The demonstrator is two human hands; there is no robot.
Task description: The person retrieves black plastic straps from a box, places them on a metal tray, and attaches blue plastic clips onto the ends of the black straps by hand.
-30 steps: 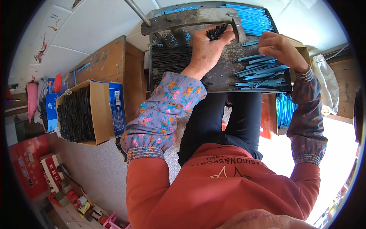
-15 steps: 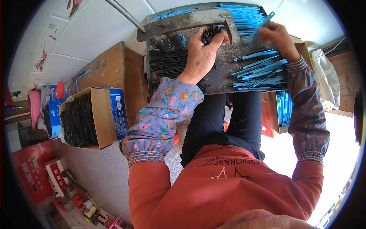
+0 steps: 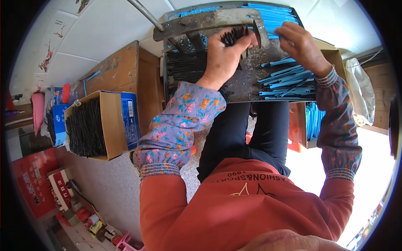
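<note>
My left hand [image 3: 222,60] is closed around a bundle of thin black strips [image 3: 230,38]. Its thumb and fingertips are beside an upright metal blade [image 3: 258,35] at the end of a worn metal bar [image 3: 205,21]. To the right, my right hand [image 3: 302,48] has its fingers curled together near the far pile of blue strips [image 3: 272,16]; whatever it may hold is hidden. Below that hand, flat blue pieces with holed ends [image 3: 287,79] lie in a loose heap on the metal tray [image 3: 247,90]. More black strips [image 3: 184,67] lie left of my left hand.
A cardboard box of black strips [image 3: 86,127] stands at left, beside a wooden cabinet [image 3: 113,69]. Under the tray's right side is a box of blue strips [image 3: 314,121]. A metal rod [image 3: 144,14] slants in at the upper left. A white bag [image 3: 360,90] hangs at right.
The blue strip that stood out from my right hand is no longer visible there. That hand has turned and shifted slightly down. My left hand keeps its bundle near the blade.
</note>
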